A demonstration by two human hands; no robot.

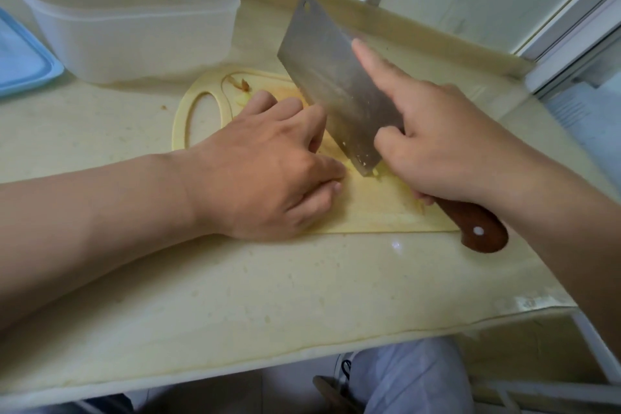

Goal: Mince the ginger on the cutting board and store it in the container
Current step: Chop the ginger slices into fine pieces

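A pale yellow cutting board (373, 212) with an oval handle hole lies on the counter. My right hand (447, 148) grips the brown wooden handle of a steel cleaver (336, 84), index finger stretched along the blade's flat. The blade's heel touches the board, with ginger bits (368, 170) stuck to it. My left hand (275, 165) rests on the board beside the blade, fingers curled over the ginger, which is mostly hidden beneath them. A ginger scrap (240, 84) lies near the handle hole. The translucent white container (134, 10) stands behind the board, open.
A blue-rimmed lid (23, 57) lies at the left edge beside the container. The counter's front edge (302, 353) runs below my arms, with my legs beneath it. A white window frame (571, 27) rises at the right behind a raised ledge.
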